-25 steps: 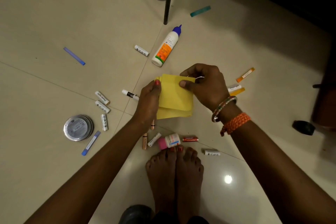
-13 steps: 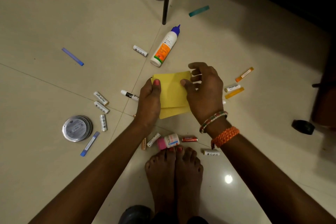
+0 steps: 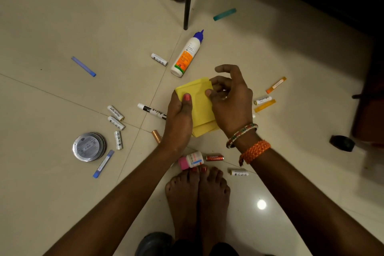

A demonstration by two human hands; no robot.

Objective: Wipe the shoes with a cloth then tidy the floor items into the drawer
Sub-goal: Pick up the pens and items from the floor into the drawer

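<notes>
Nearest to you, your two bare feet [image 3: 197, 195] stand together on the tiled floor [image 3: 52, 203]. Just ahead of the toes lie a small pink-capped bottle [image 3: 191, 160], a red battery [image 3: 214, 157] and a white battery [image 3: 239, 172]. Above these, you hold the yellow cloth [image 3: 200, 110] between both hands, over the floor. The cloth is plain yellow, folded into a layered rectangle, with several stacked edges showing at its near end. Your left hand [image 3: 178, 122] grips the cloth's left edge, thumb pressed on top and fingers hidden beneath. Your right hand [image 3: 230, 104] pinches the cloth's right edge with thumb and curled fingers, while the index finger is raised clear of it; bangles [image 3: 242, 135] and an orange band [image 3: 255, 150] sit on that wrist. The cloth's far corner projects beyond both hands. To the left lie a round metal tin [image 3: 89, 146], a blue tube [image 3: 103, 163], three white batteries [image 3: 116, 122] and a black-and-white marker [image 3: 151, 111]. To the right lie an orange tube [image 3: 276, 85], a white battery marked Heybright [image 3: 262, 100] and a yellow tube [image 3: 265, 106]. Farther off lie a white glue bottle [image 3: 187, 54] with a blue nozzle, another white battery [image 3: 159, 59], a second blue tube [image 3: 83, 66], a teal tube [image 3: 224, 14] and a black stand leg [image 3: 188, 0].
</notes>
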